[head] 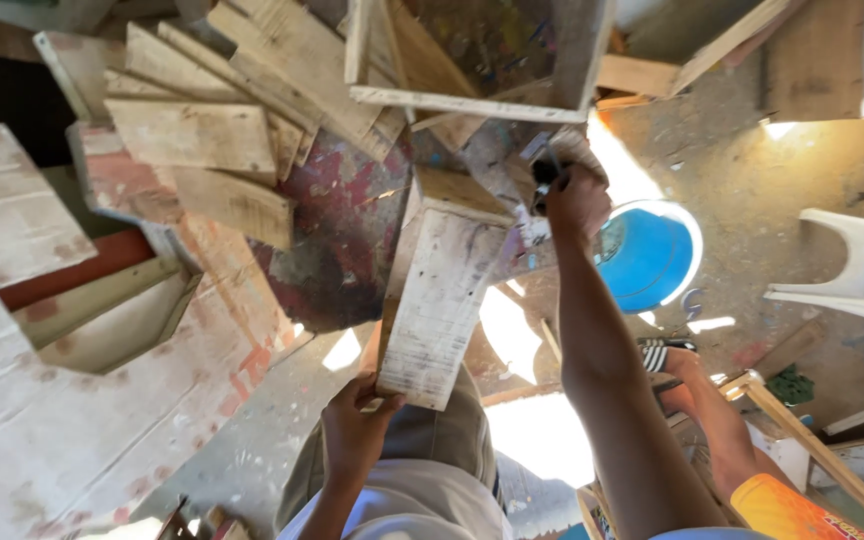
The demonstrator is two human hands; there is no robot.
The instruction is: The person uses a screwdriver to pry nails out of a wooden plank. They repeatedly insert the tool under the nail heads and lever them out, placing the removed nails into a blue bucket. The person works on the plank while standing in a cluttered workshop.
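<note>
The left hand (357, 425) grips the near end of a pale, whitewashed wooden plank (437, 300), fingers curled round its lower corner, so the plank runs away from the person toward a stack of rough, weathered timber boards (217, 130). The right hand (574, 200) is closed in a fist round a dark-handled tool (544, 172) at the plank's far end; what kind of tool cannot be told. Just beyond that hand, a round blue plastic bucket (647, 258) stands on the dusty concrete floor (752, 190), and a white plastic chair (857, 270) stands at the right edge.
</note>
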